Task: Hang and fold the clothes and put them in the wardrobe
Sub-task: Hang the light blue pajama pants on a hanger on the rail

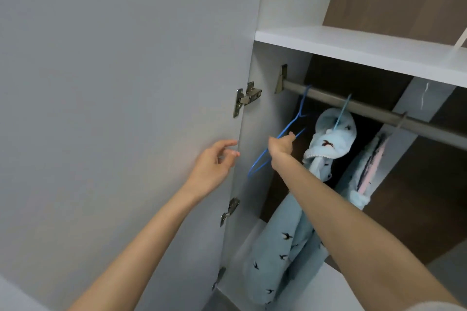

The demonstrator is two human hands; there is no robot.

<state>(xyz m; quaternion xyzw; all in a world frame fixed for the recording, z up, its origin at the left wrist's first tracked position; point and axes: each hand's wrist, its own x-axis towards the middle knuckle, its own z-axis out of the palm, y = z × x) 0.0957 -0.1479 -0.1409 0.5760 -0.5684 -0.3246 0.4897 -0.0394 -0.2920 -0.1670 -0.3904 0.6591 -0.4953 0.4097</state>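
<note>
Wardrobe open, door [126,83] swung left. Right hand [280,146] grips an empty blue hanger [257,163] hooked on the rail [366,108], probably to lift it off for another garment. Left hand [214,161], fingers loose and holding nothing, is at the door edge, likely steadying it. Bird-print garment [333,134] hangs just beside the hanger.

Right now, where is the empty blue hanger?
In the head view, the empty blue hanger hangs at the left end of the rail, just left of the light-blue bird-print garment, with the right hand gripping it.
</note>
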